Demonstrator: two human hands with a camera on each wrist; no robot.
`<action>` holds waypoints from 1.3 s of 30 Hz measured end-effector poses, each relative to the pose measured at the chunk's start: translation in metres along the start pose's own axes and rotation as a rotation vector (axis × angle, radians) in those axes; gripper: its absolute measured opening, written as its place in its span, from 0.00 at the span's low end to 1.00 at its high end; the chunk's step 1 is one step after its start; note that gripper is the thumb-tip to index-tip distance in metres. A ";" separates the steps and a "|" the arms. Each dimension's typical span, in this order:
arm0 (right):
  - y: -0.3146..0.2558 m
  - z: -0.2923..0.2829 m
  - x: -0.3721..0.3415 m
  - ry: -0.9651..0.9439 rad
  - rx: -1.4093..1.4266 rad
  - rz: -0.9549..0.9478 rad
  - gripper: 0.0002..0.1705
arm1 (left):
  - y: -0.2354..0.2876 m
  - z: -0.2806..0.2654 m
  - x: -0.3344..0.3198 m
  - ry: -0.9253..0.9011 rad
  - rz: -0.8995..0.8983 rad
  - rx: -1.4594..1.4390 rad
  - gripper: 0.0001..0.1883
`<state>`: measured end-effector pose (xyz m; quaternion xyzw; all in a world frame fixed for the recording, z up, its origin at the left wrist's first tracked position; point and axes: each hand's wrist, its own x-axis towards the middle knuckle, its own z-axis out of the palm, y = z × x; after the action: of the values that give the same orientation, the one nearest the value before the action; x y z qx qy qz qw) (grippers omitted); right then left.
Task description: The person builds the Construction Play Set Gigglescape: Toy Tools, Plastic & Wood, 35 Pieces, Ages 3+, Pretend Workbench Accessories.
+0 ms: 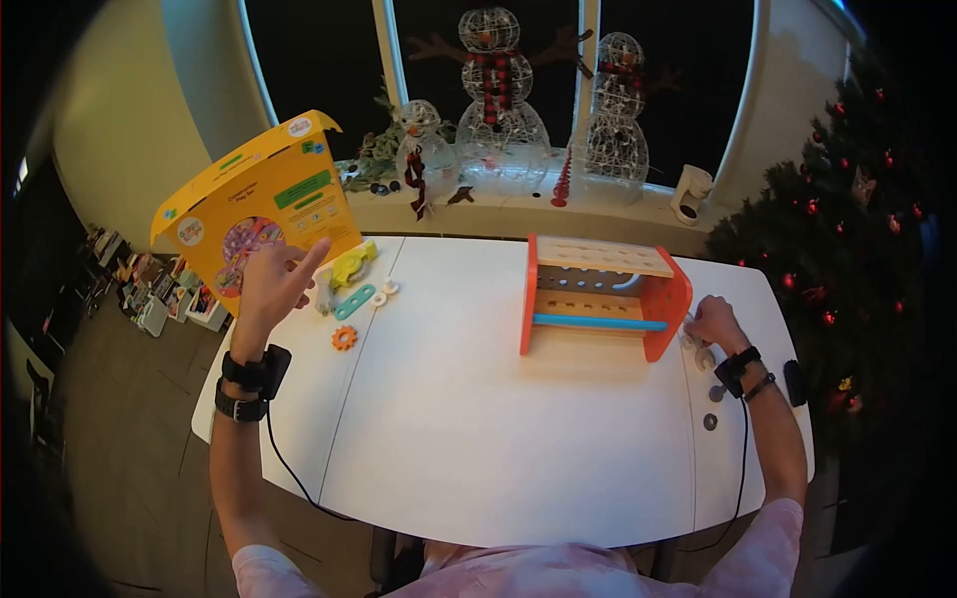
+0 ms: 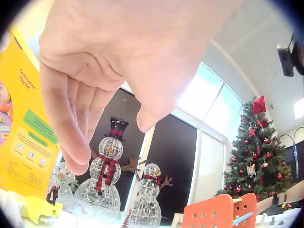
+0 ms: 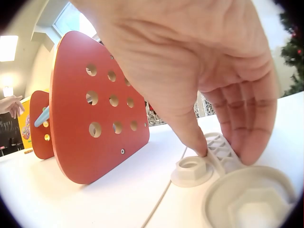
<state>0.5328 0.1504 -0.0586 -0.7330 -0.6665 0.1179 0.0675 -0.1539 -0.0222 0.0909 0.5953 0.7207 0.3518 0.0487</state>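
At the right end of the table my right hand (image 1: 716, 324) reaches down to a grey toy wrench (image 3: 222, 149) with a lattice handle. Thumb and fingertips pinch it from both sides, close to the tabletop. Beside it in the right wrist view sits a grey flanged nut (image 3: 191, 170), with a larger round grey piece (image 3: 251, 199) in front. My left hand (image 1: 274, 284) is raised near the yellow box (image 1: 289, 189), fingers loosely extended and holding nothing. Below it lie a yellow-green toy piece (image 1: 353, 263), a teal strip with holes (image 1: 355, 302) and an orange gear (image 1: 344, 338).
A toy workbench with red-orange side panels (image 1: 668, 309), wooden shelves and a blue rod (image 1: 598, 323) stands left of my right hand. Small dark grey discs (image 1: 710, 422) lie near the right edge. Cables hang from both wrists. Wire snowmen (image 1: 503, 90) line the windowsill.
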 end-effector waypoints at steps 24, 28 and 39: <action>-0.025 -0.086 -0.096 -0.068 0.556 -0.145 0.15 | -0.034 0.045 0.002 -0.130 0.135 0.097 0.21; -0.025 -0.062 -0.075 -0.143 0.352 -0.156 0.16 | -0.019 0.044 -0.006 -0.130 0.158 0.069 0.21; -0.012 -0.005 -0.034 -0.092 -0.149 -0.336 0.17 | -0.007 0.049 -0.017 -0.137 0.253 0.070 0.18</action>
<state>0.5197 0.1186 -0.0483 -0.6083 -0.7887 0.0886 0.0013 -0.1307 -0.0154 0.0443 0.7054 0.6467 0.2885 0.0323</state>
